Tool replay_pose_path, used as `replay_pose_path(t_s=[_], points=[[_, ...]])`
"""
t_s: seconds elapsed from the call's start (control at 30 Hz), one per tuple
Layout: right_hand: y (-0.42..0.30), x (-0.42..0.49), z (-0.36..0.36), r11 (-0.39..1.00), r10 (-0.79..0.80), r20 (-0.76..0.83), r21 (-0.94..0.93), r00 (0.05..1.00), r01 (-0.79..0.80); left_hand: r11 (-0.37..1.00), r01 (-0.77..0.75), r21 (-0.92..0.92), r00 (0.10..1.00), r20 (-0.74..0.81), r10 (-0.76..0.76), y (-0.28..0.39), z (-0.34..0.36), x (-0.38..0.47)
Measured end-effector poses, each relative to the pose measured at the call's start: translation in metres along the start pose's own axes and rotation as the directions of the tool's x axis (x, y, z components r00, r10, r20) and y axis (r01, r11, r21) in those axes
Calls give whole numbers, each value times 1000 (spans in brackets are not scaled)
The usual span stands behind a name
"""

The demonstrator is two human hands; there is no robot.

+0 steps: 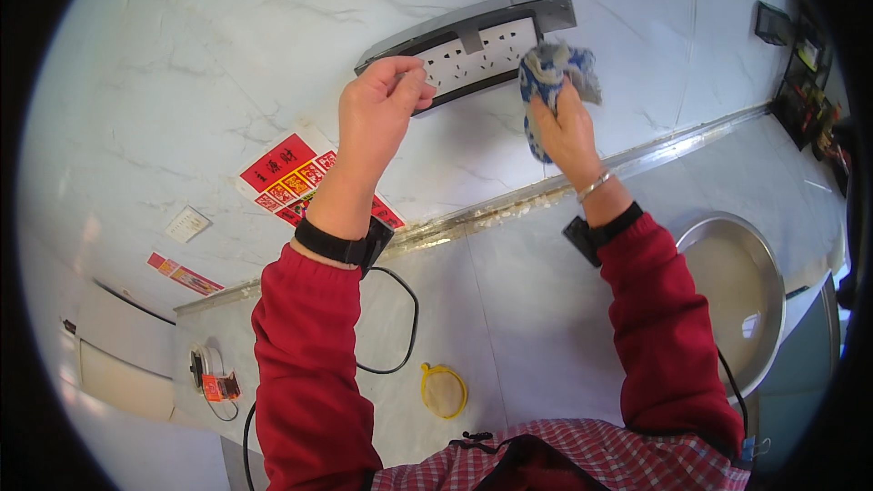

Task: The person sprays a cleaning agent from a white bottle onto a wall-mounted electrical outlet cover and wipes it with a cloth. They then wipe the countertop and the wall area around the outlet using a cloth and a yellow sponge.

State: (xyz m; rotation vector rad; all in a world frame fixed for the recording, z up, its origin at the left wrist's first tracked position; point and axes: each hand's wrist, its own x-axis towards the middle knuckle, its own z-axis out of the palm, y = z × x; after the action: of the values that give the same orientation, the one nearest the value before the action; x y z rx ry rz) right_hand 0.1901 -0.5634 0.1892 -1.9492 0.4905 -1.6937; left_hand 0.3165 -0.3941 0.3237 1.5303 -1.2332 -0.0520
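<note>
My right hand (573, 133) grips a crumpled blue and grey cloth (545, 78) at the right end of a wall-mounted socket strip (470, 58). The strip has a white face with several outlets, a dark frame and a grey hood (470, 17) along its top. In front of the strip's left end is my left hand (385, 99), its fingers curled and the thumb against them. Nothing shows between those fingers, and the hand hides part of the strip. Whether it touches the frame is not clear.
Below the marbled wall runs a counter (532, 300) with a metal basin (771, 286) at right. A yellow-rimmed round mesh piece (443, 392) and a black cable (415, 314) lie nearer me. Red printed papers (279, 164) are stuck on the wall at left. A dark rack (801, 95) stands far right.
</note>
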Motion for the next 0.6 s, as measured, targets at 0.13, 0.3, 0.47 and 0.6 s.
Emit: replay_pose_path(t_s=[0.13, 0.3, 0.47, 0.6], points=[[8, 47, 29, 974, -9, -41, -224, 999, -1, 990, -118, 77, 990, 91, 111, -12, -10, -2], [-16, 28, 104, 663, -311, 205, -653, 928, 366, 987, -149, 59, 983, 117, 142, -20, -14, 0], [-19, 12, 125, 586, -631, 356, -363, 689, 724, 978, -177, 107, 984, 49, 173, -21, -11, 2], [5, 32, 83, 576, -294, 464, -612, 835, 542, 964, -253, 87, 966, 70, 247, -23, -10, -1]])
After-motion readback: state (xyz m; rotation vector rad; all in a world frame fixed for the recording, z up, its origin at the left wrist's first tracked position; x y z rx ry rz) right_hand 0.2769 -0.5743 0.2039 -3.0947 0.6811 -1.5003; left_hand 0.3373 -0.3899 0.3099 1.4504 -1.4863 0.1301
